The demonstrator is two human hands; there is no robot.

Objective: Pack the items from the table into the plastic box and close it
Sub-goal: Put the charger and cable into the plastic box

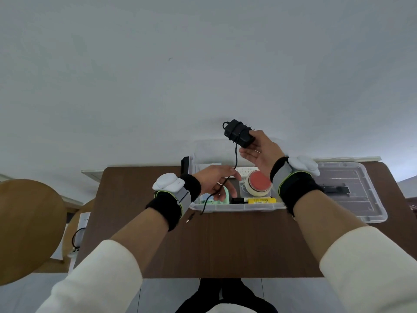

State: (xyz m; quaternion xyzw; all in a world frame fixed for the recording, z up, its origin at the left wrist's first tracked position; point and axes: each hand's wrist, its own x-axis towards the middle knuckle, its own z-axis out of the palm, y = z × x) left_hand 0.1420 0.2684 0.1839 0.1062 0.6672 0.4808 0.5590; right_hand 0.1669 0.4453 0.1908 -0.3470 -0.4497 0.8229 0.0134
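1. Head view, step in hand: I judge this to be the packing step for the black adapter (239,133), with the cord being gathered first. Some turns of cord are already wound round its body.
2. My right hand (259,152) holds the adapter up in the centre of the frame, above the far edge of the plastic box (234,207). The thumb lies on top and the fingers (248,153) curl under it, pinching the block between them.
3. The loose cord (236,154) drops from the adapter to my left hand (216,181), which sits lower and to the left, over the left end of the box. Its fingers are lightly curled with the cord running through them. I cannot tell how firmly they nip it.
4. Past the left hand the cord trails over the near rim of the box. Its plug tip (188,220) lies on the tabletop (225,245), just left of the box.
5. In the box I see a tape roll (258,184) with a red centre and a yellow marker (261,200) along the near wall. The lid (374,213) lies to the right of the box, so closing is not yet done.
6. Next move, as I judge it: wind the slack round the adapter so the tail does not snag the rim. Then lower the bundle into a free spot in the box and fetch the lid.
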